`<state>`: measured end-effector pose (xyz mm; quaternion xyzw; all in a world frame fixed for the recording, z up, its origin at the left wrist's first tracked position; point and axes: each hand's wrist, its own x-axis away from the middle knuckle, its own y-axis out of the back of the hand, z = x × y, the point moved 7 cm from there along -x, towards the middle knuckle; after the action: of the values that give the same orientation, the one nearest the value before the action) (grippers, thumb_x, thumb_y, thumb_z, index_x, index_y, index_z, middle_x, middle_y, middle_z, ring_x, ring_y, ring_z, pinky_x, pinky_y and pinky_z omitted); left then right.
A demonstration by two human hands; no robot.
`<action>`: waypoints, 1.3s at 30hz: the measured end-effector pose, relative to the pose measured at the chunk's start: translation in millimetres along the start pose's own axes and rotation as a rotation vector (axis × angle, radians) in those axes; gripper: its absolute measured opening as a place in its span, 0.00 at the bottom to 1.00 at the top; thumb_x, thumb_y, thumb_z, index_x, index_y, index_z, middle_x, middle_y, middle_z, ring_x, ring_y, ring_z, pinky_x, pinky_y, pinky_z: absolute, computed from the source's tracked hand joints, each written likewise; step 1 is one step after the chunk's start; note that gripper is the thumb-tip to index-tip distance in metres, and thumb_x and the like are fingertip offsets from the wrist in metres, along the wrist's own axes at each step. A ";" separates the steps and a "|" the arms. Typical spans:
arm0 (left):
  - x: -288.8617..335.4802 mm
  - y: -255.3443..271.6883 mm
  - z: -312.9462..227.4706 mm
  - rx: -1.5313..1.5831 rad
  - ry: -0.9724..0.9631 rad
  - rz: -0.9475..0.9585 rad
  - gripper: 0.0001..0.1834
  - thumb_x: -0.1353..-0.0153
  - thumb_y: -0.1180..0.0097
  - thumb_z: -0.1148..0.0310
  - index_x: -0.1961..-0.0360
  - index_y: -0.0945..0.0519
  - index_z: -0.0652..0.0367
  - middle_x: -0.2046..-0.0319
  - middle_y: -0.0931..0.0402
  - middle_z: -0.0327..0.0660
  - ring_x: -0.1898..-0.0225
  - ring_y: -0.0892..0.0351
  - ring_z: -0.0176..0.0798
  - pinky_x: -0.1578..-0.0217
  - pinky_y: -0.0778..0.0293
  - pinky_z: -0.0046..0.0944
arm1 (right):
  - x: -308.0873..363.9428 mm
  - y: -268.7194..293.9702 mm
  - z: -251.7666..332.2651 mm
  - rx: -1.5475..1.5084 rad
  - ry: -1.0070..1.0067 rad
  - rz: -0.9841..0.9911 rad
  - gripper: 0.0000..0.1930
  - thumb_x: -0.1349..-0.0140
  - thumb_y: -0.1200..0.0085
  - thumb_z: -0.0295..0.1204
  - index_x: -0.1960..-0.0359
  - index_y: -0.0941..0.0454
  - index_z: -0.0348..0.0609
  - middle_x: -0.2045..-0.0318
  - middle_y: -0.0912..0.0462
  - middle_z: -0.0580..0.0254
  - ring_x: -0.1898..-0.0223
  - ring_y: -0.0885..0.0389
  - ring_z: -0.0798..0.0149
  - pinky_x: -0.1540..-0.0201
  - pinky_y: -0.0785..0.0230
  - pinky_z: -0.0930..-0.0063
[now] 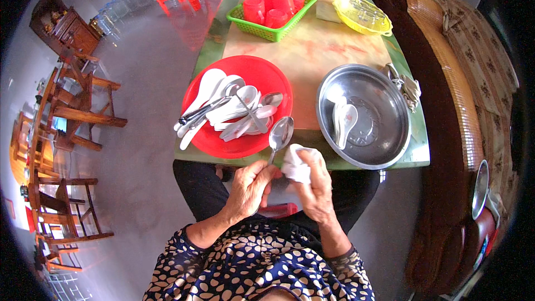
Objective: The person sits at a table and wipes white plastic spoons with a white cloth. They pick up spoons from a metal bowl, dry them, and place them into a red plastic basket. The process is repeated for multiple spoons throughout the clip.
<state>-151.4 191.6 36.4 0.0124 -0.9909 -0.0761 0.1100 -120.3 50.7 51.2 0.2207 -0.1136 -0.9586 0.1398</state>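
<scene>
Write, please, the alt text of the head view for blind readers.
A person's left grip holds a metal spoon; the right grip, a white cloth. On the table stand a red tray of spoons and a metal bowl.

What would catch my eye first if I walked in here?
Probably the red plate heaped with spoons, at the near left of the table, with a steel bowl to its right. Just in front, the left hand holds a metal spoon and the right hand a white cloth. Farther back, red cups fill a green basket.
</scene>
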 end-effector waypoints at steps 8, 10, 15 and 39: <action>11.3 -10.7 10.6 0.044 0.106 0.136 0.18 0.33 0.57 0.61 0.71 0.24 0.64 0.89 0.34 0.34 0.91 0.35 0.26 0.90 0.38 0.26 | -9.9 -1.5 -3.5 0.394 0.117 -0.098 0.26 0.59 0.42 0.22 0.52 0.24 0.48 0.58 0.32 0.49 0.65 0.24 0.50 0.66 0.28 0.64; 10.6 -10.8 12.3 0.069 0.089 0.128 0.17 0.33 0.57 0.62 0.71 0.24 0.65 0.89 0.34 0.33 0.92 0.36 0.26 0.91 0.40 0.25 | -15.6 5.5 -2.3 0.428 0.133 -0.166 0.26 0.59 0.42 0.22 0.51 0.24 0.49 0.58 0.32 0.48 0.64 0.24 0.49 0.65 0.28 0.63; 8.0 -8.7 10.8 0.103 0.091 0.158 0.17 0.33 0.57 0.62 0.70 0.24 0.65 0.89 0.34 0.34 0.92 0.36 0.26 0.90 0.39 0.26 | -13.9 1.4 2.2 0.466 0.157 -0.146 0.27 0.58 0.43 0.21 0.50 0.23 0.52 0.57 0.31 0.49 0.63 0.25 0.50 0.64 0.28 0.64; 14.6 8.6 -14.9 -0.294 -0.448 -0.107 0.08 0.45 0.44 0.78 0.62 0.22 0.68 0.71 0.21 0.49 0.74 0.20 0.39 0.73 0.27 0.33 | -10.1 0.7 33.9 0.388 0.213 0.073 0.30 0.65 0.41 0.20 0.52 0.23 0.51 0.56 0.30 0.50 0.60 0.24 0.49 0.60 0.27 0.61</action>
<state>-162.5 197.2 55.3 0.0315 -0.9669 -0.2256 -0.1153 -126.9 58.5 85.1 0.3391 -0.2882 -0.8844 0.1404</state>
